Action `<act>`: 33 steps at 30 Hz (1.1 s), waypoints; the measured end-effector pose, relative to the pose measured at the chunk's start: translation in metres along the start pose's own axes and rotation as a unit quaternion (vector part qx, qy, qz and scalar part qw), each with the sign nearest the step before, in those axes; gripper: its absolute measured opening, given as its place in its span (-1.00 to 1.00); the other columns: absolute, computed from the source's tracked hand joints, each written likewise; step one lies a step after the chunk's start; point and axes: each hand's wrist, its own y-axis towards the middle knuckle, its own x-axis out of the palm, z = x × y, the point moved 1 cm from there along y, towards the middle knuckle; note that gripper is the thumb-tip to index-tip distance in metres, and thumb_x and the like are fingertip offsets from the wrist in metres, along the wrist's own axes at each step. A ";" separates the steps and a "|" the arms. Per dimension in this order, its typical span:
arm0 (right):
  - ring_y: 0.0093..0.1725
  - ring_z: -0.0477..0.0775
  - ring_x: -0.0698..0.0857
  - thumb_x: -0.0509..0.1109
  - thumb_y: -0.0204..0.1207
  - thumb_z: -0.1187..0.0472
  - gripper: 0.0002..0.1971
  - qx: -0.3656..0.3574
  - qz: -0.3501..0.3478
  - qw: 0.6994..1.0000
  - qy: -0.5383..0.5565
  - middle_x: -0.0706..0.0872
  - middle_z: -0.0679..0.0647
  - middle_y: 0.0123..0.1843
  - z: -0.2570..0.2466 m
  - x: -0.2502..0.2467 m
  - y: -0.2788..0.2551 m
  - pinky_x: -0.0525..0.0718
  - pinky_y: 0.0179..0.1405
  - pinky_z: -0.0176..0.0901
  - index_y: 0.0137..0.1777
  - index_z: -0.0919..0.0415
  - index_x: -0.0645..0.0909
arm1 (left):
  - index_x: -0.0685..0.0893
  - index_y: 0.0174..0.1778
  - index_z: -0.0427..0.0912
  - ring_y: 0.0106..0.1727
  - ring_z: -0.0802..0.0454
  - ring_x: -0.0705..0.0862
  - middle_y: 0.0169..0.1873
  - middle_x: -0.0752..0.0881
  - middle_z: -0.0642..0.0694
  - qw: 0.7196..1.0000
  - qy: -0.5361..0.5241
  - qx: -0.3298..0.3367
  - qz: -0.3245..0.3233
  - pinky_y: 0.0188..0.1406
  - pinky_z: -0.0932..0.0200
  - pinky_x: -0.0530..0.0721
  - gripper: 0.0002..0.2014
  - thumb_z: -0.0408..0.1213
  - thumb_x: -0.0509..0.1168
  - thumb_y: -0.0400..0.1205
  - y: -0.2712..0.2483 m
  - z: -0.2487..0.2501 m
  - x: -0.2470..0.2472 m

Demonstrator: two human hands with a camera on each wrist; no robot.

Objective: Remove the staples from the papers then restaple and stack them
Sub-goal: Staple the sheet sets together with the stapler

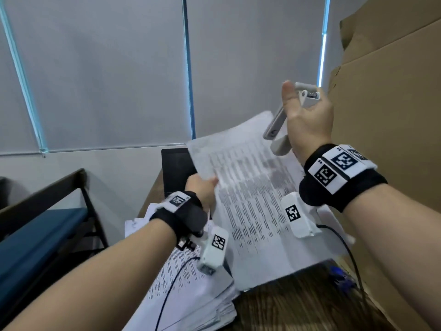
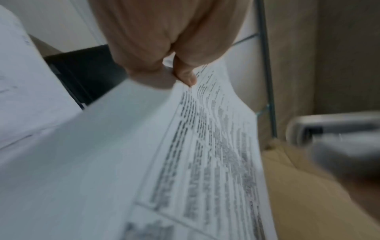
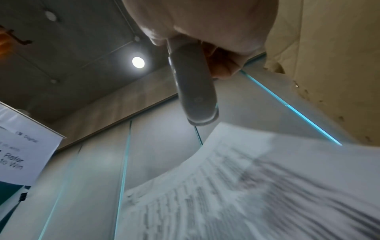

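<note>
A: left hand (image 1: 202,187) pinched the printed sheets (image 1: 250,199) at their left edge, held up off the desk. right hand (image 1: 307,120) was wrapped round the grey stapler (image 1: 278,125), raised just above the sheets' far corner

B: restaple step, I'd say. Square the edges first, feed the corner fully into the mouth, one firm squeeze. Then onto the paper pile (image 1: 191,295) below
</note>
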 end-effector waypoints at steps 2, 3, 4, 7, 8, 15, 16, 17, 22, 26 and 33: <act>-0.13 -0.13 0.69 0.44 0.48 -0.24 -0.79 0.040 -0.014 0.999 -0.026 0.66 -0.21 -0.19 0.017 -0.005 -0.001 0.67 0.15 -0.07 -0.17 -0.20 0.54 | 0.71 0.15 -0.39 0.10 -0.32 0.75 0.09 0.77 -0.35 0.998 0.037 -0.021 0.043 0.19 -0.24 0.70 -0.72 -0.30 0.40 0.59 0.023 -0.006 -0.017; -0.10 -0.08 0.70 0.45 0.46 -0.25 -0.78 0.069 -0.033 0.996 -0.040 0.68 -0.19 -0.17 0.027 -0.006 -0.003 0.67 0.13 -0.08 -0.18 -0.18 0.55 | 0.67 0.19 -0.42 0.15 -0.36 0.73 0.12 0.75 -0.39 0.996 0.069 -0.035 0.053 0.19 -0.27 0.70 -0.68 -0.30 0.39 0.60 0.031 -0.011 -0.025; -0.08 0.00 0.72 0.47 0.43 -0.25 -0.75 0.107 -0.059 0.991 -0.061 0.70 -0.14 -0.17 0.038 -0.007 -0.004 0.67 0.09 -0.08 -0.20 -0.13 0.57 | 0.64 0.22 -0.46 0.19 -0.38 0.71 0.15 0.72 -0.42 0.992 0.109 -0.048 0.051 0.21 -0.25 0.69 -0.66 -0.30 0.37 0.61 0.035 -0.014 -0.032; -0.07 0.16 0.73 0.52 0.41 -0.17 -0.64 0.221 -0.186 0.946 -0.147 0.73 0.07 -0.15 0.079 -0.005 -0.017 0.65 -0.05 -0.04 -0.12 0.14 0.64 | 0.61 0.25 -0.50 0.24 -0.35 0.68 0.20 0.69 -0.43 0.966 0.246 -0.068 0.029 0.21 -0.10 0.68 -0.65 -0.31 0.34 0.64 0.040 -0.032 -0.051; 0.02 0.19 0.74 0.53 0.41 -0.18 -0.54 0.247 -0.237 0.919 -0.196 0.75 0.12 -0.03 0.095 -0.005 -0.024 0.67 0.02 -0.01 0.03 0.23 0.67 | 0.62 0.24 -0.48 0.25 -0.32 0.67 0.18 0.70 -0.39 0.950 0.304 -0.073 0.013 0.14 -0.03 0.65 -0.66 -0.29 0.32 0.66 0.040 -0.041 -0.055; 0.18 0.15 0.67 0.35 0.61 -0.09 -0.38 0.293 -0.453 0.706 -0.458 0.64 0.16 0.33 0.169 -0.003 -0.071 0.48 -0.06 -0.25 0.47 0.40 0.46 | 0.63 0.24 -0.36 0.17 -0.16 0.66 0.04 0.68 -0.19 0.812 0.557 -0.129 -0.120 -0.08 0.19 0.48 -0.71 -0.27 0.29 0.67 0.043 -0.088 -0.074; 0.10 0.13 0.65 0.39 0.59 -0.07 -0.39 0.299 -0.459 0.691 -0.472 0.65 0.16 0.25 0.177 -0.003 -0.075 0.47 -0.08 -0.25 0.46 0.39 0.46 | 0.63 0.22 -0.41 0.14 -0.18 0.67 -0.03 0.66 -0.18 0.813 0.553 -0.132 -0.125 -0.14 0.19 0.50 -0.71 -0.32 0.30 0.65 0.044 -0.093 -0.076; 0.02 0.13 0.62 0.43 0.55 -0.05 -0.39 0.298 -0.461 0.677 -0.490 0.64 0.14 0.14 0.187 -0.001 -0.078 0.48 -0.09 -0.25 0.43 0.38 0.48 | 0.64 0.22 -0.43 0.08 -0.16 0.67 -0.11 0.63 -0.16 0.811 0.555 -0.134 -0.128 -0.19 0.19 0.52 -0.71 -0.34 0.32 0.63 0.046 -0.099 -0.078; 0.09 0.13 0.65 0.53 0.47 -0.06 -0.38 0.264 -0.472 0.626 -0.562 0.56 0.04 0.00 0.226 0.009 -0.076 0.55 0.01 -0.17 0.37 0.35 0.54 | 0.66 0.23 -0.41 0.07 -0.14 0.69 0.08 0.74 -0.26 0.832 0.516 -0.156 -0.130 0.09 0.01 0.73 -0.71 -0.45 0.33 0.60 0.058 -0.129 -0.090; -0.03 0.12 0.65 0.55 0.43 -0.11 -0.51 0.235 -0.472 0.615 -0.586 0.64 0.01 -0.19 0.241 0.019 -0.077 0.58 -0.04 -0.14 0.13 0.29 0.64 | 0.66 0.19 -0.43 0.02 -0.13 0.70 0.09 0.75 -0.27 0.852 0.486 -0.150 -0.125 0.08 0.05 0.73 -0.73 -0.44 0.36 0.57 0.062 -0.143 -0.096; 0.01 0.15 0.74 0.46 0.52 -0.08 -0.57 0.182 -0.510 0.705 -0.459 0.76 0.13 0.02 0.221 0.057 -0.092 0.68 -0.09 -0.06 0.17 0.28 0.65 | 0.67 -0.18 -0.33 -0.07 -0.25 0.74 -0.18 0.75 -0.30 0.869 0.450 -0.165 -0.124 -0.06 -0.08 0.76 -0.96 -0.44 0.39 0.50 0.063 -0.145 -0.112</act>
